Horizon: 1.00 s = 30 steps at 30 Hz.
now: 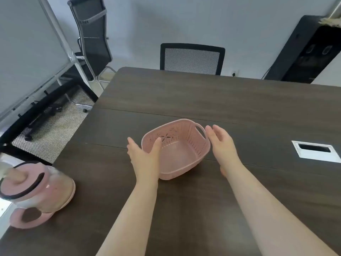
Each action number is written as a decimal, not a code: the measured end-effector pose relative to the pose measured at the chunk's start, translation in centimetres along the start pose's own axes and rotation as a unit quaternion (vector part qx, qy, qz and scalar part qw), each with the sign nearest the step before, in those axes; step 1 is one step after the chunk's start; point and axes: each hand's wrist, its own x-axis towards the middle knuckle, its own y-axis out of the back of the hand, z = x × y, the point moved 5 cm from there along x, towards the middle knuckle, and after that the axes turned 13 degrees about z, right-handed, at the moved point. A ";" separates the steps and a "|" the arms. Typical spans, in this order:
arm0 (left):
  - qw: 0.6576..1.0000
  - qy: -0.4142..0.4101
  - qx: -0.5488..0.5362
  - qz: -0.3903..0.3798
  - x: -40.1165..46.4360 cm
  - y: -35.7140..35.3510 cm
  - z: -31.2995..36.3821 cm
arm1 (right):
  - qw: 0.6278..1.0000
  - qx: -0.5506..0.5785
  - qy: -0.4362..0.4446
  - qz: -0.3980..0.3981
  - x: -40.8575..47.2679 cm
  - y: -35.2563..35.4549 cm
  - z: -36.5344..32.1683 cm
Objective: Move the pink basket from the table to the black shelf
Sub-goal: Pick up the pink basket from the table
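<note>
The pink basket [181,150], perforated and with a loop handle on its far right side, sits on the dark wooden table [203,100] in front of me. My left hand [145,156] lies against its left rim, thumb over the edge and fingers spread. Just off its right side, my right hand [224,145] is held flat with fingers straight, close to the rim near the handle. Neither hand is closed around the basket. The black shelf [304,52] stands against the wall at the far right, beyond the table.
A pink and clear jug [35,193] stands at the table's near left edge. A white cable port [316,150] is set into the table at right. Black mesh chairs [191,59] stand behind and left of the table, beside a whiteboard [27,52].
</note>
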 end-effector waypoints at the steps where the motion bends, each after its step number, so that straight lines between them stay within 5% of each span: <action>1: 1.000 0.018 0.001 0.002 0.1 0.0 -0.6 | 1.000 0.003 -0.012 0.001 0.1 -0.2 0.5; 6: 0.993 0.121 -0.008 -0.011 1.3 -0.8 -4.3 | 0.997 -0.026 -0.079 -0.004 1.2 -1.2 4.6; 19: 0.972 0.177 -0.039 -0.149 1.1 -1.3 -5.6 | 0.982 0.066 -0.169 -0.054 1.0 -2.5 6.7; 30: 0.940 0.041 0.010 -0.338 -4.3 -4.8 2.9 | 0.971 0.163 -0.170 0.034 -2.7 7.9 3.0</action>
